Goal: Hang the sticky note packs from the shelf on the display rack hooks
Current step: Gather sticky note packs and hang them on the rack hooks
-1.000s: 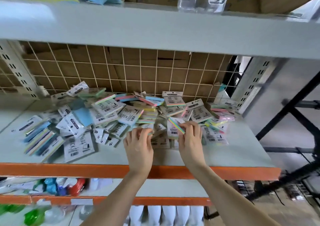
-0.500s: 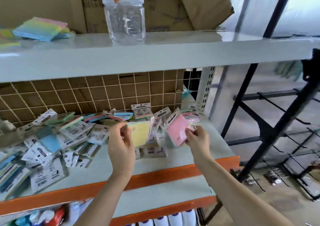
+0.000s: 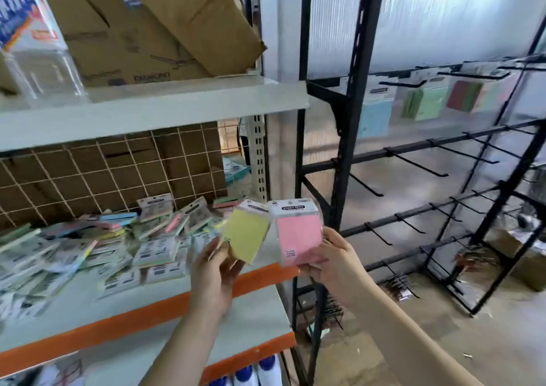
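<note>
Holding up two packs — left grip [image 3: 217, 270] pinching yellow pack [image 3: 245, 236], right grip [image 3: 339, 264] pinching pink pack [image 3: 298, 238]

The left pack [image 3: 246, 235] is yellow, the right pack [image 3: 298, 238] pink under a white header with a black label. The shelf [image 3: 124, 306] is pale grey with an orange front edge. The rack [image 3: 348, 137] is black. Packs hung on it [image 3: 425, 102] are light blue, green and dark red. The boxes [image 3: 124, 31] are brown.

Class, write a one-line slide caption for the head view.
Left hand holds a yellow pack, right hand a pink pack.
</note>
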`<state>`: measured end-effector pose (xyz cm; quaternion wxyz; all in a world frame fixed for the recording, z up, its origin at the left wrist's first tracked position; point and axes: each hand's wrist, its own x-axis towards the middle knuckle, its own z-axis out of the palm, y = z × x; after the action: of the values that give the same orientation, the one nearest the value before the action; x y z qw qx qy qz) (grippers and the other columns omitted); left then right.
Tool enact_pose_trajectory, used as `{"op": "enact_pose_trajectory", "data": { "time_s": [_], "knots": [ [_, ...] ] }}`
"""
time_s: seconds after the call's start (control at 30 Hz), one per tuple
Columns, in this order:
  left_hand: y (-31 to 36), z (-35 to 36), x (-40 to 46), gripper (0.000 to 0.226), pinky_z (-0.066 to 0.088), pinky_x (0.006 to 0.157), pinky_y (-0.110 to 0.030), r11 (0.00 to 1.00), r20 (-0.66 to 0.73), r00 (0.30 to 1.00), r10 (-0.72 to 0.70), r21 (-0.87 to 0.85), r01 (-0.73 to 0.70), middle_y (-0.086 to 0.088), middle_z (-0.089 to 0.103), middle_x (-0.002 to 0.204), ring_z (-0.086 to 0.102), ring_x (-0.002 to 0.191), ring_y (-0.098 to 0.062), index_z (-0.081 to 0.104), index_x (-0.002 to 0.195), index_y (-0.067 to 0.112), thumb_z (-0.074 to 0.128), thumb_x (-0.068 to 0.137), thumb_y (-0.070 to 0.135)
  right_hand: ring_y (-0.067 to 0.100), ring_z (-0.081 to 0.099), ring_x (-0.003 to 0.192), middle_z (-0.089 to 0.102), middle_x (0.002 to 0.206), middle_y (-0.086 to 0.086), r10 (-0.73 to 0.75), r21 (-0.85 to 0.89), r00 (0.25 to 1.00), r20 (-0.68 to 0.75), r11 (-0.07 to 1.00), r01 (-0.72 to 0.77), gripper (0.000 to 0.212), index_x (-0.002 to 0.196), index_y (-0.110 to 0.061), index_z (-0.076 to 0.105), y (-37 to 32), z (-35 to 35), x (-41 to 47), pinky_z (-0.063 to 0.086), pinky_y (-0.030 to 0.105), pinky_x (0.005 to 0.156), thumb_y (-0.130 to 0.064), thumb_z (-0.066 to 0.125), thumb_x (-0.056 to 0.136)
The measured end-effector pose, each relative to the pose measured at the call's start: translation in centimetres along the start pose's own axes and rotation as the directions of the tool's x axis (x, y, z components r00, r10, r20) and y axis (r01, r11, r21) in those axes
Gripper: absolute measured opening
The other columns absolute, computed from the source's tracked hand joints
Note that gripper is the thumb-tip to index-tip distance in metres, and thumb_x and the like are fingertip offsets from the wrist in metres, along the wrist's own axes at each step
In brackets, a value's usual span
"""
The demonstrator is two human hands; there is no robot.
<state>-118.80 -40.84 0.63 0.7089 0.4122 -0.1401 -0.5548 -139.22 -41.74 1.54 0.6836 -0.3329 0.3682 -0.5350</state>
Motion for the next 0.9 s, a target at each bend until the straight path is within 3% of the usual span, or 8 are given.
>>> {"op": "enact_pose_trajectory", "data": {
  "time_s": [0.17, 0.27, 0.4, 0.47, 0.57, 0.73, 0.83, 0.9],
  "knots": [
    [-6.4, 4.2, -3.8, 0.034, 0.054, 0.051, -0.026, 0.988, 0.195, 0.968, -0.156, 0.040, 0.151, -0.006, 0.063, 0.068, 0.058, 0.058, -0.016, 0.065, 0.086, 0.014, 0.043, 0.084, -0.012, 0.029, 0.069, 0.080, 0.069, 0.091, 0.016, -0.028, 0.009, 1.000, -0.010, 1.000, 0.028, 0.009, 0.098, -0.005, 0.057, -3.6, -6.5, -3.3, 0.058, 0.039, 0.063, -0.003, 0.056, 0.089],
    [-9.7, 6.7, -5.9, 0.052, 0.053, 0.048, -0.025, 0.980, 0.254, 0.947, -0.196, 0.033, 0.194, -0.005, 0.058, 0.054, 0.054, 0.045, -0.013, 0.067, 0.063, 0.021, 0.036, 0.081, -0.018, 0.022, 0.068, 0.073, 0.069, 0.085, 0.011, -0.100, -0.029, 0.994, -0.040, 0.995, 0.099, 0.023, 0.096, -0.005, 0.056, -6.5, -9.7, -4.9, 0.056, 0.031, 0.057, -0.020, 0.064, 0.080],
    [-12.6, 11.1, -8.2, 0.032, 0.053, 0.047, -0.024, 0.970, 0.361, 0.900, -0.243, 0.096, 0.223, -0.004, 0.055, 0.055, 0.052, 0.045, -0.012, 0.056, 0.075, 0.012, 0.045, 0.073, -0.018, 0.015, 0.066, 0.071, 0.065, 0.086, 0.008, -0.177, -0.053, 0.978, -0.114, 0.984, 0.172, 0.011, 0.095, -0.005, 0.055, -9.8, -13.5, -6.4, 0.056, 0.030, 0.059, -0.012, 0.059, 0.087],
    [-13.6, 13.2, -8.8, 0.031, 0.053, 0.049, -0.025, 0.969, 0.415, 0.878, -0.238, 0.159, 0.188, -0.004, 0.049, 0.058, 0.048, 0.048, -0.011, 0.061, 0.089, 0.008, 0.054, 0.064, -0.009, 0.014, 0.066, 0.070, 0.066, 0.086, 0.007, -0.179, -0.038, 0.972, -0.151, 0.984, 0.175, 0.005, 0.097, -0.006, 0.057, -11.0, -15.3, -6.9, 0.055, 0.029, 0.055, -0.006, 0.053, 0.093],
    [-14.8, 16.0, -9.0, 0.041, 0.054, 0.053, -0.026, 0.963, 0.508, 0.828, -0.236, 0.239, 0.128, -0.002, 0.046, 0.057, 0.049, 0.047, -0.008, 0.062, 0.106, 0.011, 0.059, 0.067, 0.000, 0.014, 0.066, 0.066, 0.066, 0.087, 0.005, -0.182, -0.019, 0.964, -0.195, 0.983, 0.182, 0.014, 0.101, -0.009, 0.057, -12.8, -17.8, -7.5, 0.051, 0.026, 0.044, 0.000, 0.050, 0.094],
    [-17.2, 20.7, -8.5, 0.027, 0.056, 0.058, -0.029, 0.943, 0.535, 0.807, -0.248, 0.325, 0.075, -0.003, 0.074, 0.091, 0.071, 0.075, -0.015, 0.068, 0.099, 0.023, 0.065, 0.073, 0.019, 0.024, 0.065, 0.086, 0.071, 0.093, -0.002, -0.260, -0.191, 0.928, -0.268, 0.958, 0.213, 0.043, 0.114, -0.022, 0.057, -15.6, -21.9, -7.3, 0.051, 0.029, 0.043, 0.009, 0.044, 0.087],
    [-18.8, 24.1, -7.5, 0.035, 0.055, 0.072, -0.033, 0.904, 0.534, 0.819, -0.211, 0.426, -0.045, -0.005, 0.074, 0.100, 0.071, 0.087, -0.019, 0.064, 0.107, 0.018, 0.066, 0.074, 0.030, 0.019, 0.065, 0.072, 0.067, 0.089, 0.003, -0.299, -0.285, 0.897, -0.325, 0.936, 0.209, 0.031, 0.101, -0.020, 0.057, -17.9, -23.9, -6.4, 0.049, 0.027, 0.045, 0.005, 0.046, 0.088],
    [-19.7, 26.8, -6.8, 0.036, 0.055, 0.067, -0.029, 0.870, 0.550, 0.818, -0.168, 0.472, -0.139, -0.005, 0.075, 0.092, 0.071, 0.079, -0.019, 0.066, 0.100, 0.015, 0.068, 0.071, 0.037, 0.019, 0.062, 0.073, 0.064, 0.093, 0.005, -0.347, -0.361, 0.864, -0.365, 0.908, 0.213, 0.010, 0.097, -0.019, 0.056, -19.8, -25.1, -5.4, 0.050, 0.030, 0.047, -0.011, 0.053, 0.094]
  ]
}}
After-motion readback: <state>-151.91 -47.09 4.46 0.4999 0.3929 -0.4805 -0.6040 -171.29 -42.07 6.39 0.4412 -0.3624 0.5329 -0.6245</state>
